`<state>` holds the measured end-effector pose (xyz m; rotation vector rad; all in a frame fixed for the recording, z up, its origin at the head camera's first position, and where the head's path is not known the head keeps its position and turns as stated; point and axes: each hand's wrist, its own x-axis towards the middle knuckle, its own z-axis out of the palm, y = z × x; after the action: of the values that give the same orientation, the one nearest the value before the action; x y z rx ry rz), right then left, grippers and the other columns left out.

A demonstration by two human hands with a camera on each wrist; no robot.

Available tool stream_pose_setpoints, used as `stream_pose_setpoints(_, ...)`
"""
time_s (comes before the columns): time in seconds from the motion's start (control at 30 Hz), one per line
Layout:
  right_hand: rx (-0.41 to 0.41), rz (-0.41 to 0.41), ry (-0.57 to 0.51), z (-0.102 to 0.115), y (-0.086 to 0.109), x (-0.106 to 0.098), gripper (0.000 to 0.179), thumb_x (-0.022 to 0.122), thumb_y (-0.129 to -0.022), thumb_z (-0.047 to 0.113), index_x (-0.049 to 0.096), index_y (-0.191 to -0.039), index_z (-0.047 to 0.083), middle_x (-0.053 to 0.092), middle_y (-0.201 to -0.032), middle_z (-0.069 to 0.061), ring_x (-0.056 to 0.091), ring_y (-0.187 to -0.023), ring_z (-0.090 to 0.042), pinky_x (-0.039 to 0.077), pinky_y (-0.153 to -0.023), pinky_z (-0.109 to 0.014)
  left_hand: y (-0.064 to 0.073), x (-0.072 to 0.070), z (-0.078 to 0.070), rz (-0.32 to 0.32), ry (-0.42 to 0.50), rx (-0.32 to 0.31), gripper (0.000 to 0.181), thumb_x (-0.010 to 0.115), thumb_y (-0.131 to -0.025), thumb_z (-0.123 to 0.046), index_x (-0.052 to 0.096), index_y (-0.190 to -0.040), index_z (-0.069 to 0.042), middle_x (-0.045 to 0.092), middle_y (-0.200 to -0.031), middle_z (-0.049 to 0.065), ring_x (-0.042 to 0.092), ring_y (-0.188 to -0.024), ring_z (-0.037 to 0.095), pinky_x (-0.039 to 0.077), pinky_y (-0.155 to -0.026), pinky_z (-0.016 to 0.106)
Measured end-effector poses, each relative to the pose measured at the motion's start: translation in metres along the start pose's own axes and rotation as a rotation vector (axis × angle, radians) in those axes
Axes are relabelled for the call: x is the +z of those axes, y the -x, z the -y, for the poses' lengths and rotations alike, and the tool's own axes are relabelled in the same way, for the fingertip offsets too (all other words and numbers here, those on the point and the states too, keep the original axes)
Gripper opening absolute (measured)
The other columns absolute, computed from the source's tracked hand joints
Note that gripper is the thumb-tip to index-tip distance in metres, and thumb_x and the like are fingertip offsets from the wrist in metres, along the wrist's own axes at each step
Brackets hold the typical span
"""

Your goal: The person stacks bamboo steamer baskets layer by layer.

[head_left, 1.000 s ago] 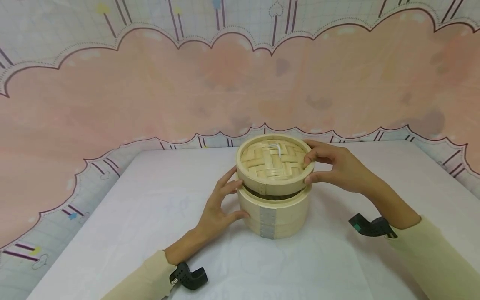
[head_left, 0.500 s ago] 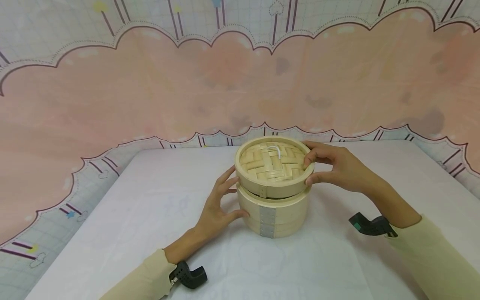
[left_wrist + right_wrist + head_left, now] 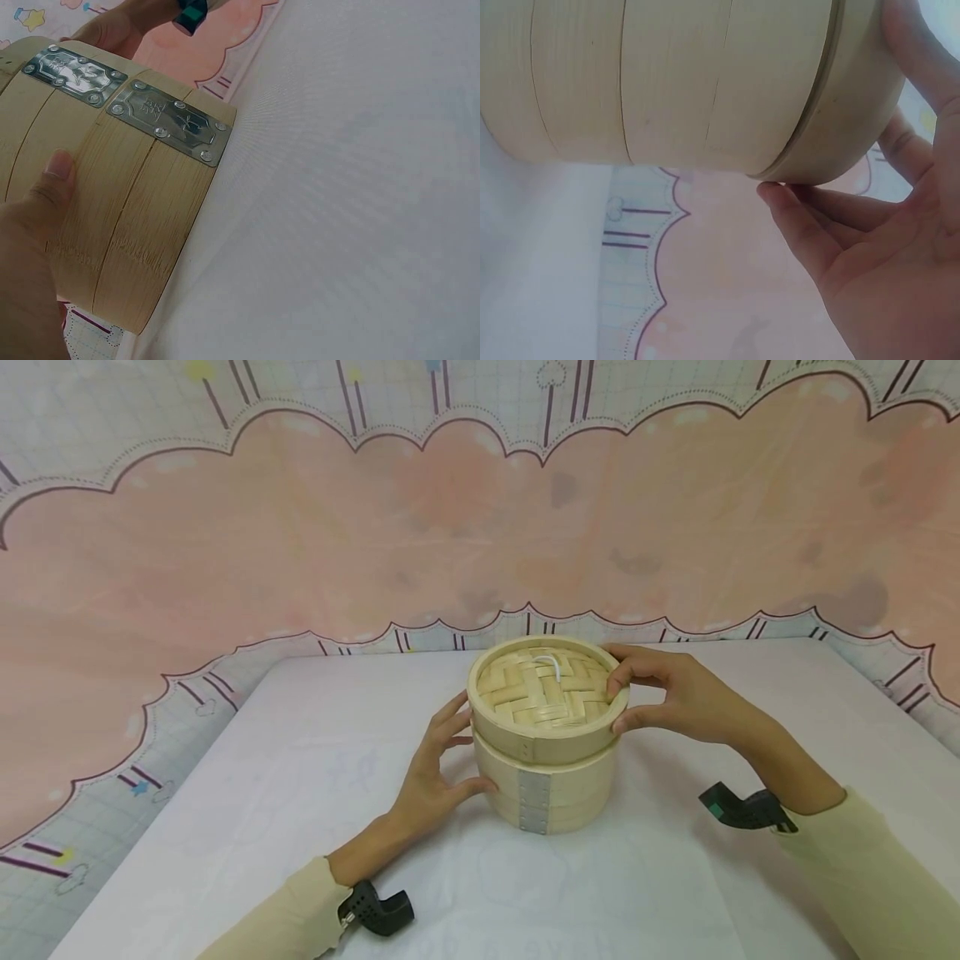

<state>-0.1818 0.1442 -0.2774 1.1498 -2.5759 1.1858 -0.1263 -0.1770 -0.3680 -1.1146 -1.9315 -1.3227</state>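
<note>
A round bamboo steamer (image 3: 581,797) stands upright in the middle of the white table, a metal plate (image 3: 535,802) on its front. Its woven lid (image 3: 543,697), with a small white loop handle on top, sits over the steamer's rim. My right hand (image 3: 671,693) pinches the lid's right edge, thumb in front and fingers on top and behind. Round the steamer's left side, my left hand (image 3: 423,777) steadies it, the thumb low on the front wall. In the left wrist view that thumb (image 3: 56,176) lies flat against the bamboo. The steamer's inside is hidden.
The white tabletop (image 3: 247,827) surrounds the steamer. A patterned cloth (image 3: 375,543) with a scalloped pink shape hangs behind the table and along its left side. Black camera mounts (image 3: 375,908) are strapped on both wrists.
The lid has come down onto the steamer, and the dark gap at the front between them has closed. The left fingers have slid slightly off the lid's edge. The right hand keeps its grip.
</note>
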Motion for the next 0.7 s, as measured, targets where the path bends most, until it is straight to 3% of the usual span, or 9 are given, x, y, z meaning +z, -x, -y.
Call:
stream_pose_setpoints(0.27,-0.016,0.009,0.012,0.0035,0.0008,-0.0008,0.032,0.086,-0.070,0.021,0.062,-0.091,0.017,0.046,-0.142,-0.010,0.039,-0.133,-0.029,0.037,-0.103,-0.055,-0.0009,-0.0003,0.0004,0.001,-0.006,0.005,0.092,0.083,-0.066,-0.001,0.036,-0.144,-0.012,0.027,-0.148,0.028,0.030,-0.137,0.031,0.049,-0.083,0.057)
stream_pose_setpoints(0.4,-0.050,0.009,0.052,0.0022,0.0008,-0.0018,0.037,0.087,-0.069,0.023,0.060,-0.094,0.017,0.048,-0.140,-0.010,0.040,-0.132,-0.029,0.040,-0.103,-0.050,-0.0012,-0.0004,0.0004,0.001,-0.004,0.014,0.092,0.083,-0.067,-0.003,0.035,-0.144,-0.014,0.027,-0.148,0.027,0.029,-0.137,0.031,0.050,-0.084,0.055)
stream_pose_setpoints(0.53,-0.078,0.017,0.079,0.0005,0.0011,-0.0045,0.039,0.086,-0.070,0.023,0.060,-0.098,0.018,0.051,-0.137,-0.008,0.043,-0.130,-0.028,0.044,-0.100,-0.041,-0.0007,-0.0007,0.0005,0.002,-0.007,0.036,0.088,0.080,-0.072,-0.009,0.031,-0.145,-0.015,0.028,-0.147,0.027,0.039,-0.131,0.029,0.050,-0.084,0.055)
stream_pose_setpoints(0.7,-0.105,0.028,0.084,0.0000,0.0018,-0.0082,0.037,0.085,-0.072,0.022,0.062,-0.100,0.019,0.053,-0.135,-0.007,0.045,-0.128,-0.027,0.047,-0.097,-0.039,0.0011,-0.0010,0.0061,0.000,-0.015,0.049,0.083,0.075,-0.077,-0.020,0.028,-0.145,-0.014,0.027,-0.146,0.029,0.045,-0.125,0.030,0.050,-0.082,0.057)
